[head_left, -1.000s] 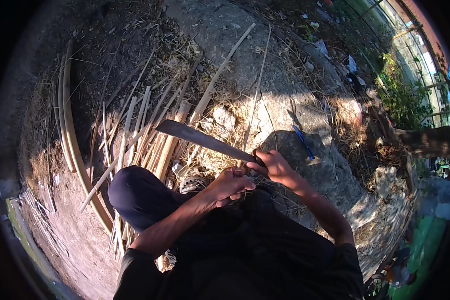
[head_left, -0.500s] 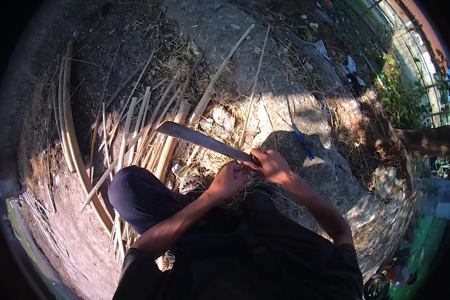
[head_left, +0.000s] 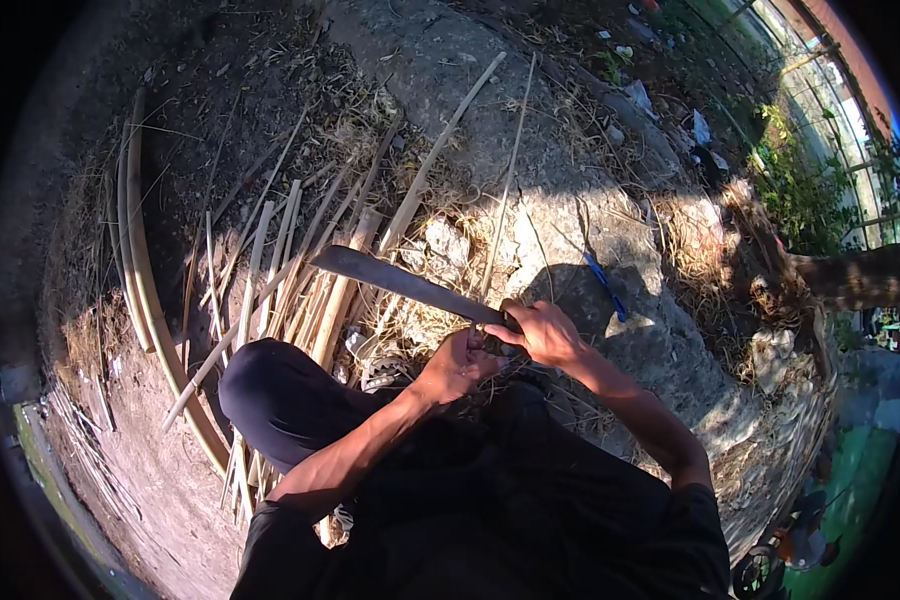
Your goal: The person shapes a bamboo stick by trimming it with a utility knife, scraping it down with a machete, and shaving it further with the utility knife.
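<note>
From the right hand [head_left: 547, 334] gripping it, the knife [head_left: 400, 283] is pointing left and slightly far, while the left hand [head_left: 455, 368] is curling closed nearer, its hold unclear.

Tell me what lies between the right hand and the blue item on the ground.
In the head view, only shadowed, stony ground shows between the right hand and the blue item; no separate object is visible there.
</note>
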`<state>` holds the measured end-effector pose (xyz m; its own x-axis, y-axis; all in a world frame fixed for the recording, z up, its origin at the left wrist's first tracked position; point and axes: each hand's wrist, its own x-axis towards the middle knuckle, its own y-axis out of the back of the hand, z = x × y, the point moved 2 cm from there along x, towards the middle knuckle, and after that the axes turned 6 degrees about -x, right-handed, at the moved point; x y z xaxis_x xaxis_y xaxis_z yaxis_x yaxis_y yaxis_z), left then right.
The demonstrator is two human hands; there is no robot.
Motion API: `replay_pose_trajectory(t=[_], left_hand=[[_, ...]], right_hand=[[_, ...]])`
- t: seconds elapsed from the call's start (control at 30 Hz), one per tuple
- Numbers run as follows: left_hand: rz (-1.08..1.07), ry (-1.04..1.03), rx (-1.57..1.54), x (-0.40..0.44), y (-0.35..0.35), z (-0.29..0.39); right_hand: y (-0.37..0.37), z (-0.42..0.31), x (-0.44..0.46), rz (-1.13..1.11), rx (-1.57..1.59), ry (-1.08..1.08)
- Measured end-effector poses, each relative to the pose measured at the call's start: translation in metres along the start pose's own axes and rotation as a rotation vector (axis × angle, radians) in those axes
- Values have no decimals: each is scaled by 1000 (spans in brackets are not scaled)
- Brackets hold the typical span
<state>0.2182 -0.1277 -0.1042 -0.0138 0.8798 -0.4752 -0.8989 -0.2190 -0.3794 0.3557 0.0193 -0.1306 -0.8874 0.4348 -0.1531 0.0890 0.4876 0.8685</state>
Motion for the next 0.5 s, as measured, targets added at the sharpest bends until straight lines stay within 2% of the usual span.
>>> replay_pose_trajectory(t=[0.1,0.17,0.23,0.3,0.33,0.43,0.5], left_hand=[[33,4,49,0,0,-7],[40,25,54,-2,-2,-6],[36,37,113,-1,-2,-4],[45,16,192,3,-1,-7],[55,-4,269,5,0,-11],[111,43,332,12,3,-28],[124,70,344,15,5,-32]], right_hand=[[6,10,4,-70,34,-51],[1,20,8,116,131,-51],[9,12,6,111,145,-54],[11,1,-4,-73,134,-28],[4,-4,-9,64,43,81],[10,-10,-4,-100,47,-29],[2,-8,-1,-87,59,-33]])
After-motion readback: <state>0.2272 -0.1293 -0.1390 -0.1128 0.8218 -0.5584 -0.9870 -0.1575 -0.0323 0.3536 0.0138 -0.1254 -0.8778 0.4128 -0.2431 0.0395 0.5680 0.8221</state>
